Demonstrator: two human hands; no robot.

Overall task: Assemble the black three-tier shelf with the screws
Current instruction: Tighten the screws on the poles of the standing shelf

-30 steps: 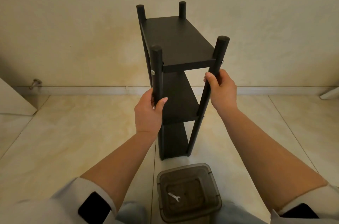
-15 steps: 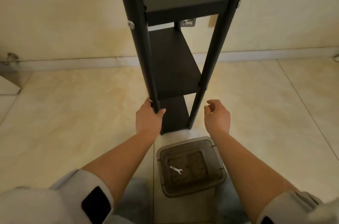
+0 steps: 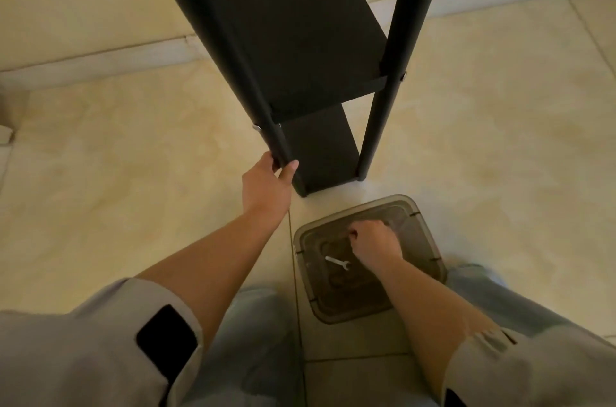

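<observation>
The black three-tier shelf (image 3: 300, 39) stands upright on the tiled floor, its top out of frame. My left hand (image 3: 268, 186) grips the near left post low down, just below a silver screw head (image 3: 256, 127). My right hand (image 3: 375, 241) reaches down into a smoky clear plastic box (image 3: 423, 233) in front of the shelf, fingers curled. What those fingers hold, if anything, is hidden. A small silver wrench (image 3: 338, 262) lies in the box, just left of that hand.
A pale wall and skirting board (image 3: 100, 63) run behind the shelf. My legs in light trousers (image 3: 253, 346) flank the box. Tiled floor (image 3: 500, 139) spreads to both sides.
My right hand left the right post and dropped into the box. My left hand slid down the left post. The view tilted downward and closer to the shelf.
</observation>
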